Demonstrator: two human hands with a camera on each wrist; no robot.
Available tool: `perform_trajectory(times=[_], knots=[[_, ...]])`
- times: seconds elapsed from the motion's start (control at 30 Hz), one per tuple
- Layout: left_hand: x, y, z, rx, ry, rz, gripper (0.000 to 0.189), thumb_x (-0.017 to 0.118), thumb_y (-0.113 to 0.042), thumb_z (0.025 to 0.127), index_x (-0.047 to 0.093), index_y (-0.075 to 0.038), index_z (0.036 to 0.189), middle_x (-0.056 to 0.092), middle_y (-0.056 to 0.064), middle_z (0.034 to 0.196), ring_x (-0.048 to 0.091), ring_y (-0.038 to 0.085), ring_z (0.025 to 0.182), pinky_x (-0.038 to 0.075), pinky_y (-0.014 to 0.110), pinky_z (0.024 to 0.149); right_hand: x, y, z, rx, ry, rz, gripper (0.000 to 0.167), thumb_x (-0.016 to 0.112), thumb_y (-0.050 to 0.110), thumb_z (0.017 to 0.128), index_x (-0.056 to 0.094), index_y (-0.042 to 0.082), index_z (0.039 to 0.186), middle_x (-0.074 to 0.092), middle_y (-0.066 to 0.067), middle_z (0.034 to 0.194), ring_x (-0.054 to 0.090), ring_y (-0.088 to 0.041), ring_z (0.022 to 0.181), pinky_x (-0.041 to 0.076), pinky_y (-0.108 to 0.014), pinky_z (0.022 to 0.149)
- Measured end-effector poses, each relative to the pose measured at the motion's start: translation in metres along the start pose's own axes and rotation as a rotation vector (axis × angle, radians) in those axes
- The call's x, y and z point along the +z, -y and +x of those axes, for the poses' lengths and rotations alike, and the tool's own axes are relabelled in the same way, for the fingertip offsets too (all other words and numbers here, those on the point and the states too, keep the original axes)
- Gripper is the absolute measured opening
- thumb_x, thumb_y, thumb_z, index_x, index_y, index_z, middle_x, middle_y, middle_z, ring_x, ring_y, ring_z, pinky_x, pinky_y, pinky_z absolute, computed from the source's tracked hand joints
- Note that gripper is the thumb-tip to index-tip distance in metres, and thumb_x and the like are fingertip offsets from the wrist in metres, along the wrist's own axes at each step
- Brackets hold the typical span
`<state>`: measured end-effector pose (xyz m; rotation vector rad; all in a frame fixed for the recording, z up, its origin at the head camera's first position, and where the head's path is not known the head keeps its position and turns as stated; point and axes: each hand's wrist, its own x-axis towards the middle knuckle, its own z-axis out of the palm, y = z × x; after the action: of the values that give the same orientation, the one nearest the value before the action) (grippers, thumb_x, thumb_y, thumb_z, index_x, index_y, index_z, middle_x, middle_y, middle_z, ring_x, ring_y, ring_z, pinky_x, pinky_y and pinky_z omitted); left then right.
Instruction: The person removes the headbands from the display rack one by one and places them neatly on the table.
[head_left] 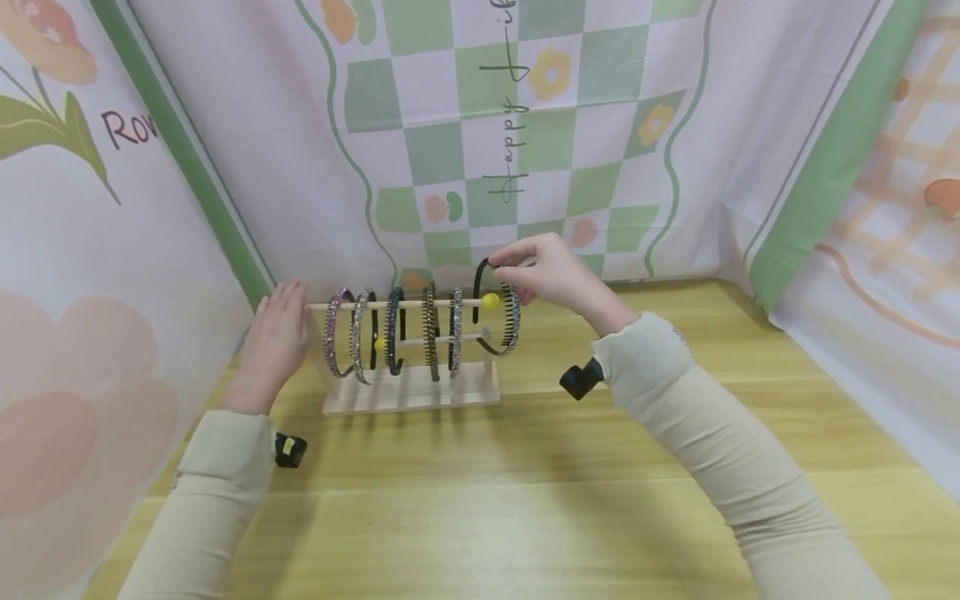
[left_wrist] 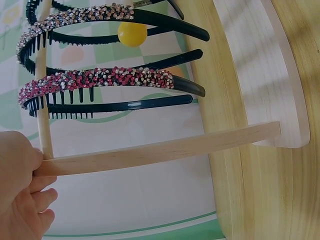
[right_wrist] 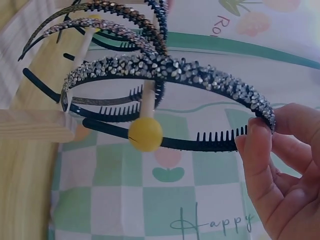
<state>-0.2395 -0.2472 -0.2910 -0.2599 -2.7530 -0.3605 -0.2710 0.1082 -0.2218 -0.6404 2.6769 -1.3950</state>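
Overhead, a silver-crystal black headband [head_left: 513, 321] is pinched by the right hand [head_left: 557, 270]. Left wrist: a pale wooden upright [left_wrist: 150, 156] is gripped by the left hand [left_wrist: 22, 185]. Right wrist: the headband is held crosswise at a yellow-balled wooden rod [right_wrist: 148, 102].

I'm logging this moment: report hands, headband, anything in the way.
Left hand holds wooden rack at one end. Right hand pinches silver-studded headband. Yellow ball on rod tip close by; contact unclear.
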Motion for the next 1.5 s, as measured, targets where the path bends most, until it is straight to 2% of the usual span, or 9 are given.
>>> perform_trajectory(times=[0.3,0.47,0.7,0.83,1.0,1.17,1.27,1.5], knots=[[0.001,0.002,-0.001,0.015,-0.022,0.012,0.041,0.031,-0.007,0.099,0.028,0.013,0.135,0.023,0.031,0.142,0.019,0.045,0.131,0.006,0.049,0.111,-0.016,0.002,-0.007,-0.008,-0.057,0.012,0.027,0.061,0.014,0.088,0.065,0.005,0.113,0.060,-0.012,0.101,0.059,-0.021,0.054,0.055,-0.032,0.054],[0.000,0.002,-0.001,0.005,-0.008,0.009,0.042,0.031,-0.006,0.099,0.026,0.012,0.136,0.021,0.030,0.143,0.018,0.044,0.131,0.005,0.048,0.111,-0.025,0.000,-0.011,-0.037,-0.092,0.029,0.026,0.061,0.011,0.087,0.065,0.002,0.111,0.061,-0.013,0.100,0.057,-0.019,0.052,0.055,-0.032,0.054],[-0.001,0.002,-0.002,-0.004,0.008,0.002,0.042,0.029,-0.006,0.099,0.025,0.012,0.137,0.020,0.030,0.144,0.016,0.044,0.132,0.003,0.047,0.111,-0.036,-0.007,-0.015,-0.032,-0.115,0.048,0.025,0.059,0.010,0.089,0.063,0.000,0.112,0.060,-0.017,0.105,0.057,-0.017,0.054,0.055,-0.030,0.054],[-0.001,0.002,-0.002,0.006,0.000,0.005,0.042,0.030,-0.006,0.099,0.026,0.013,0.136,0.020,0.031,0.143,0.017,0.045,0.132,0.004,0.047,0.111,-0.039,-0.015,-0.014,-0.022,-0.134,0.040,0.025,0.059,0.009,0.089,0.063,0.000,0.112,0.060,-0.015,0.105,0.057,-0.018,0.055,0.055,-0.030,0.054],[0.000,0.003,-0.002,0.009,0.001,0.006,0.042,0.029,-0.007,0.100,0.026,0.013,0.136,0.020,0.031,0.143,0.017,0.044,0.132,0.003,0.047,0.111,-0.042,-0.029,-0.013,0.031,-0.154,0.039,0.025,0.059,0.010,0.089,0.062,0.001,0.112,0.057,-0.012,0.107,0.057,-0.018,0.056,0.054,-0.028,0.054],[0.000,0.003,-0.001,0.010,0.006,0.012,0.042,0.029,-0.008,0.100,0.025,0.013,0.136,0.019,0.030,0.144,0.017,0.044,0.132,0.003,0.047,0.111,-0.044,-0.045,-0.011,0.086,-0.168,0.077,0.027,0.058,0.011,0.090,0.060,0.001,0.116,0.053,-0.011,0.110,0.055,-0.013,0.059,0.056,-0.034,0.063],[0.001,0.002,-0.001,0.015,-0.003,0.013,0.042,0.030,-0.007,0.099,0.026,0.013,0.136,0.021,0.031,0.143,0.018,0.045,0.131,0.004,0.047,0.111,-0.045,-0.053,-0.010,0.101,-0.176,0.103,0.029,0.057,0.010,0.091,0.058,-0.001,0.118,0.052,-0.011,0.107,0.054,-0.012,0.062,0.057,-0.035,0.066],[0.000,0.001,-0.002,0.030,-0.017,0.008,0.041,0.032,-0.005,0.099,0.028,0.014,0.135,0.024,0.033,0.141,0.020,0.046,0.130,0.005,0.048,0.111,-0.044,-0.073,-0.008,0.110,-0.202,0.127,0.030,0.056,0.009,0.092,0.056,-0.003,0.119,0.054,-0.012,0.098,0.055,-0.013,0.064,0.056,-0.028,0.061]])
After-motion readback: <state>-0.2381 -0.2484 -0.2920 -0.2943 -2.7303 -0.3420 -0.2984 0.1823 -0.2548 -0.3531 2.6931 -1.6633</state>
